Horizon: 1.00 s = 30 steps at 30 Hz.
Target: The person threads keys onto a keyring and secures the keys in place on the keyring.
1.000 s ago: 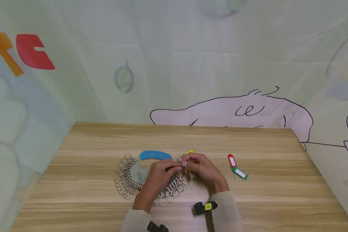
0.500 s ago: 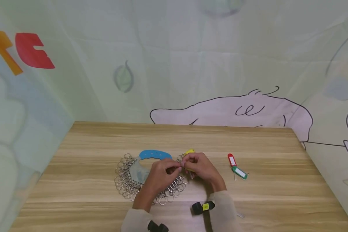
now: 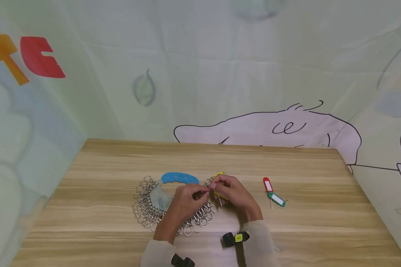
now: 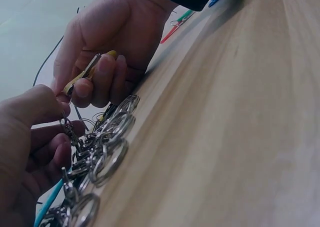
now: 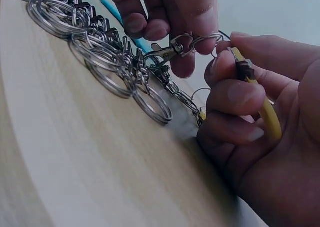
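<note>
hands (image 3: 233, 192) on metal ring (image 5: 205, 36), yellow tag (image 5: 270, 119)

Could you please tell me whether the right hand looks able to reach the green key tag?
Probably yes: nothing visible stands between the right hand and the green key tag to its right, though that hand is occupied, holding a yellow tag.

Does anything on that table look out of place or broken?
One small thing, perhaps: a thin, pale piece lies by the right sleeve, off on its own, away from the red tag and green tag. It is too small to identify. I see nothing clearly spilled or damaged.
</note>
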{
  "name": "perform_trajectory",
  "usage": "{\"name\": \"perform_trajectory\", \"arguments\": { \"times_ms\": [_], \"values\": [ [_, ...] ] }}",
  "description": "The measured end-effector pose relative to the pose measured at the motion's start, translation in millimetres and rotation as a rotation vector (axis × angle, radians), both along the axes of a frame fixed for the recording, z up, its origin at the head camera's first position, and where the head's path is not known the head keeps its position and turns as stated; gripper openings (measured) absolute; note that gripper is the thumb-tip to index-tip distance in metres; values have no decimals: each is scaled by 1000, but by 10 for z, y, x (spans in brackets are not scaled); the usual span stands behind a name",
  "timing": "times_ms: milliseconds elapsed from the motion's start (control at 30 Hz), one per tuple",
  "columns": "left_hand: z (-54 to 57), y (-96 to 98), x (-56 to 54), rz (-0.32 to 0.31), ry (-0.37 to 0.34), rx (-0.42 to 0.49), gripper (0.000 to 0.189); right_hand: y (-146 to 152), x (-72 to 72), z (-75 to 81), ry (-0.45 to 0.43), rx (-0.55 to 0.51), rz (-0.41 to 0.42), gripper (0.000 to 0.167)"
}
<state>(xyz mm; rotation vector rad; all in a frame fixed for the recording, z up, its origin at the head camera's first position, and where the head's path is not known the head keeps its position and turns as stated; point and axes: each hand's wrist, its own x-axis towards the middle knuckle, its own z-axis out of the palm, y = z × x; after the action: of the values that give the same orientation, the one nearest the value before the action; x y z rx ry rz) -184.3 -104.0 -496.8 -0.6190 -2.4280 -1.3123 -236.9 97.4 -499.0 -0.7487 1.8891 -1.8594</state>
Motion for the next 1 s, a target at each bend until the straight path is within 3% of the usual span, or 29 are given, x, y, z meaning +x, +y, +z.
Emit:
{"name": "perform_trajectory", "arguments": {
  "times_ms": [433, 1000],
  "values": [
    [6, -3, 2, 10, -30, -2, 10, 29, -11, -17, 67, -40, 35, 12],
    [21, 14, 5, 13, -30, -18, 8, 39, -11, -19, 89, -45, 60, 11]
  ]
}}
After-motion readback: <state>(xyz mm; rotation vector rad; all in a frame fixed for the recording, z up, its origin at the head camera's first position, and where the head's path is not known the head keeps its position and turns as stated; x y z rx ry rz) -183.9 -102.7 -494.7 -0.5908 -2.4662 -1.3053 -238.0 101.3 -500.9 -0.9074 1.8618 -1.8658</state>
